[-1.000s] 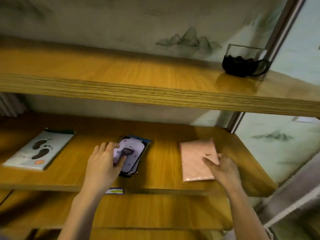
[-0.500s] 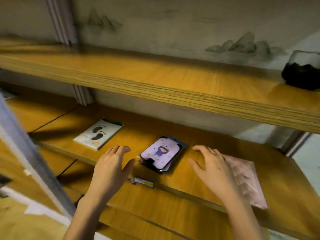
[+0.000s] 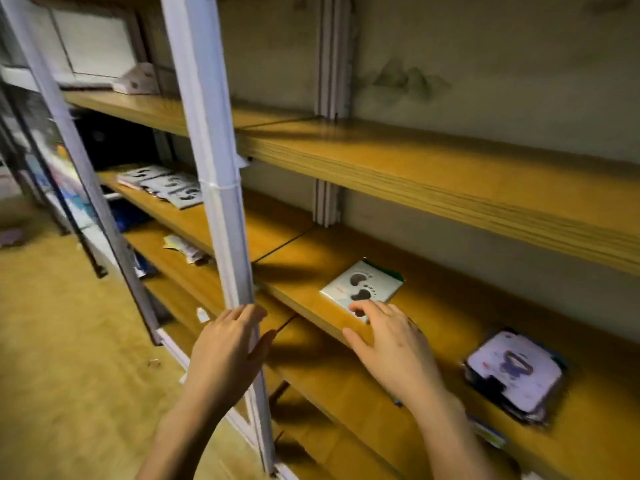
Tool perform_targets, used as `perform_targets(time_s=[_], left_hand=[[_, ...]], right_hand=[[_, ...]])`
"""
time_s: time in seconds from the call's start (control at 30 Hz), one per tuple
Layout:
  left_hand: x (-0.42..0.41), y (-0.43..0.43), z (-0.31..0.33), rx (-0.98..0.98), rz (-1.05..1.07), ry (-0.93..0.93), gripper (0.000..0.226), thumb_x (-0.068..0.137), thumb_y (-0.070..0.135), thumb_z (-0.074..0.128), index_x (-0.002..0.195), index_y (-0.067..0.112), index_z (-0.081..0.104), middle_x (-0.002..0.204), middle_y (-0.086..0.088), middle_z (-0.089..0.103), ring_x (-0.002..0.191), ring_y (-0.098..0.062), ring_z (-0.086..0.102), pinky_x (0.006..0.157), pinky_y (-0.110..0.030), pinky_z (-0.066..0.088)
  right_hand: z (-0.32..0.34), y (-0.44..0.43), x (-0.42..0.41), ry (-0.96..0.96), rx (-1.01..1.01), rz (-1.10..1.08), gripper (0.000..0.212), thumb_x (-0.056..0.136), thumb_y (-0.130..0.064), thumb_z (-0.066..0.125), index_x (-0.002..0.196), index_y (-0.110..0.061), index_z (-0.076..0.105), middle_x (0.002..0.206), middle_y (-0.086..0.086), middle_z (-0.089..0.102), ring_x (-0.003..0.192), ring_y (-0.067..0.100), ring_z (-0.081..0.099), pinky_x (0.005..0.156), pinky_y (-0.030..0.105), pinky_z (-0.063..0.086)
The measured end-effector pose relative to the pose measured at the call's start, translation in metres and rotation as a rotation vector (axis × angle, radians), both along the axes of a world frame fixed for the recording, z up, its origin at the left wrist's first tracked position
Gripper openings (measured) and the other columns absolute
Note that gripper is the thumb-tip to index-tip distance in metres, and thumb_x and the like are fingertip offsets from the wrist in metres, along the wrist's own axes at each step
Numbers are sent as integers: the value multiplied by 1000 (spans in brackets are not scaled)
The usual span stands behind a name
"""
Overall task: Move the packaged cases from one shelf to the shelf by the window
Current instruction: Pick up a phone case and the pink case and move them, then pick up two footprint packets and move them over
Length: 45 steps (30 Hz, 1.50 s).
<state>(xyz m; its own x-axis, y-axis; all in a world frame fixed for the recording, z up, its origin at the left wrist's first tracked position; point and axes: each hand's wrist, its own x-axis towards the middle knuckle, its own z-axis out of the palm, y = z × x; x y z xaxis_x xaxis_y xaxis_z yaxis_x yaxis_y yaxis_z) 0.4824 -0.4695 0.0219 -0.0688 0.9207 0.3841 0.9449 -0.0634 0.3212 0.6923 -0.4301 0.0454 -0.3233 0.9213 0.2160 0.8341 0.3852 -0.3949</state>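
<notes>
Wooden shelving fills the view, and on its middle shelf (image 3: pixel 460 306) the footprint package (image 3: pixel 367 285) lies flat near the front edge. A second ago the left hand rested on the purple case (image 3: pixel 514 372) and the right hand held the pink packet. Both are now let go, and the view has swung to the left, so the pink packet is out of sight. The right hand (image 3: pixel 391 344) is spread and empty, with its fingertips over the near edge of the footprint package; I cannot tell if they touch it. The left hand (image 3: pixel 227 351) is also open and empty, just beside the white post (image 3: pixel 214 188). Beyond this post lie more footprint packages (image 3: pixel 166 187), so probably the person goes back to fetch the next ones.
</notes>
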Motion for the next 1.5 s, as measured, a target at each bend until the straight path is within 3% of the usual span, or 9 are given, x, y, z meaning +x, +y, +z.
perform_targets(time_s=[0.1, 0.23, 0.4, 0.77, 0.87, 1.0, 1.2, 1.5], left_hand=[[-54, 5, -2, 13, 34, 29, 19, 78, 28, 67, 93, 17, 61, 89, -1, 69, 80, -25, 65, 61, -33, 51], [-118, 11, -3, 28, 80, 12, 23, 80, 28, 67, 98, 14, 62, 94, -2, 69, 87, -24, 64, 69, -33, 49], [-191, 22, -5, 36, 122, 22, 28, 85, 34, 58, 108, 19, 58, 105, 2, 66, 95, -17, 61, 75, -30, 49], [-320, 54, -15, -35, 294, 74, 25, 85, 34, 58, 105, 19, 59, 103, 3, 67, 94, -19, 62, 70, -25, 43], [-354, 86, -13, -31, 296, 108, 25, 88, 35, 53, 108, 20, 56, 106, 4, 65, 95, -16, 60, 68, -20, 37], [-397, 146, -11, -82, 293, 142, 35, 92, 42, 42, 122, 25, 45, 119, 9, 57, 107, -9, 53, 78, -20, 43], [-457, 233, -10, -117, 236, 174, 38, 92, 42, 41, 126, 24, 42, 128, 8, 53, 115, -9, 50, 87, -20, 46], [-511, 337, -16, -89, 187, 125, 38, 90, 46, 43, 119, 23, 50, 116, 4, 62, 104, -14, 56, 80, -27, 49]], right_hand=[[-2, 10, -63, 18, -25, 40, 40, 92, -43, 45, 130, -33, 41, 131, -10, 50, 121, 10, 45, 95, 26, 42], [-6, 19, -133, 35, -9, 59, 38, 92, -41, 46, 129, -33, 42, 129, -11, 51, 120, 10, 46, 97, 28, 43], [-8, 35, -212, 40, -35, 143, 38, 92, -38, 47, 129, -33, 42, 131, -11, 51, 120, 8, 47, 93, 25, 42], [-15, 110, -345, 3, -83, 296, 40, 92, -39, 46, 131, -32, 42, 130, -9, 51, 117, 9, 49, 87, 21, 43], [-18, 145, -377, -16, -85, 269, 40, 92, -40, 45, 132, -32, 41, 133, -9, 49, 121, 10, 46, 93, 25, 42], [-21, 198, -418, -16, -100, 195, 38, 92, -40, 46, 129, -32, 43, 132, -9, 51, 121, 10, 47, 93, 26, 42], [-18, 273, -476, 8, -132, 111, 35, 90, -42, 49, 124, -33, 46, 128, -10, 53, 118, 12, 49, 92, 29, 44], [-22, 342, -513, -19, -203, -43, 34, 90, -42, 50, 123, -34, 46, 128, -10, 52, 116, 12, 50, 89, 29, 43]])
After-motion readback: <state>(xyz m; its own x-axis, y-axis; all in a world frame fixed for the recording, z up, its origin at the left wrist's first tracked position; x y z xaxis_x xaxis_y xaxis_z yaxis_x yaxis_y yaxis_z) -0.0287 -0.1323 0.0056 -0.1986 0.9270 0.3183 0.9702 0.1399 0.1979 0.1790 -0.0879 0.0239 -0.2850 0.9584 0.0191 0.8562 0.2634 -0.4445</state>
